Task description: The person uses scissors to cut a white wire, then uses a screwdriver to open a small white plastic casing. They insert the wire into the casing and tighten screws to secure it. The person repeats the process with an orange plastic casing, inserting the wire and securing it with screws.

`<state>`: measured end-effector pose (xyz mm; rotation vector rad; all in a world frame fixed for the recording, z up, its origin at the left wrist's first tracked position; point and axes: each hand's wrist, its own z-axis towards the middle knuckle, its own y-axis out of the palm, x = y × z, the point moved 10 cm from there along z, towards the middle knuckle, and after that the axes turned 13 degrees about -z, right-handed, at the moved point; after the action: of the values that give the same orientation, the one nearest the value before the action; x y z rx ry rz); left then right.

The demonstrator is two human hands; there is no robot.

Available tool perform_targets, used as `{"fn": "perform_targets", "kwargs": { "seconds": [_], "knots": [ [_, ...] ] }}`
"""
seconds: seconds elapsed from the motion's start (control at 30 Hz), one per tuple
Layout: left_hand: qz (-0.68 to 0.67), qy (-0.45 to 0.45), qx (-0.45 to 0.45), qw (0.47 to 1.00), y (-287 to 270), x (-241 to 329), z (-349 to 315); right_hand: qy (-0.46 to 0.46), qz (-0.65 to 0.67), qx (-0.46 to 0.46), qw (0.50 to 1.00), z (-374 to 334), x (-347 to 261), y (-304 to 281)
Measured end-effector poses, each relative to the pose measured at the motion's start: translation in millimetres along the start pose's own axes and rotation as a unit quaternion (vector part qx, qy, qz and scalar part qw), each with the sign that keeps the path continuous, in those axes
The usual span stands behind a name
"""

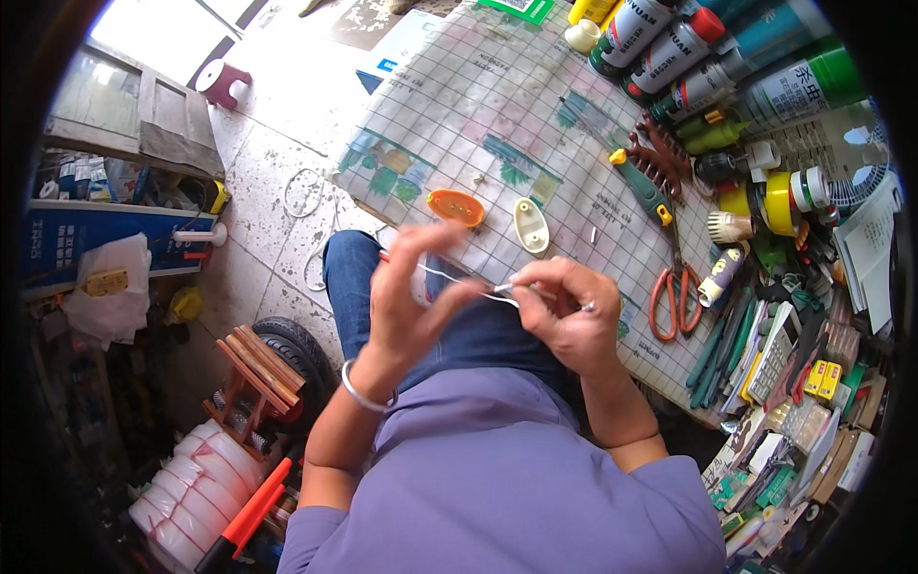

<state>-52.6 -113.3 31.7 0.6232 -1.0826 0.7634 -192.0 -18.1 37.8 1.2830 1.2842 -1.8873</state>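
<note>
Over my lap, my right hand [571, 311] is closed, thumb and fingers pinching a thin white wire [507, 298]. The wire's strands run left toward my left hand [411, 292], which is smeared by motion. Its thumb and forefinger look apart; the other fingers are hard to make out. A small red end [384, 255] shows at its edge, and I cannot tell whether the hand holds it. Beyond my hands, on the table, lie an orange oval shell [456, 208] and a cream oval shell [531, 226] with its hollow side up. A small white piece [593, 234] lies to their right.
The grid-patterned table cover [459, 105] spreads ahead of me. On its right are orange-handled scissors [675, 301], a green and yellow utility knife [643, 187], tape rolls [782, 203] and several spray cans [669, 53]. Pens and boxes crowd the lower right. A pink stool [222, 82] stands far left.
</note>
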Motion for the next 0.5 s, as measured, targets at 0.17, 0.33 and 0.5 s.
{"fn": "perform_targets", "kwargs": {
  "seconds": [0.17,0.33,0.5],
  "knots": [
    [0.353,0.074,-0.089,0.928,7.6,-22.0,31.5,-0.027,-0.055,0.058,0.996,11.4,-0.9,-8.2],
    [0.106,-0.089,-0.086,0.987,0.1,-41.5,23.0,-0.058,-0.072,0.078,0.993,10.3,-6.6,-11.9],
    [-0.210,-0.160,-0.103,0.959,9.0,-31.2,0.8,-0.117,-0.146,0.086,0.979,1.7,-40.1,-21.4]
  ]
}}
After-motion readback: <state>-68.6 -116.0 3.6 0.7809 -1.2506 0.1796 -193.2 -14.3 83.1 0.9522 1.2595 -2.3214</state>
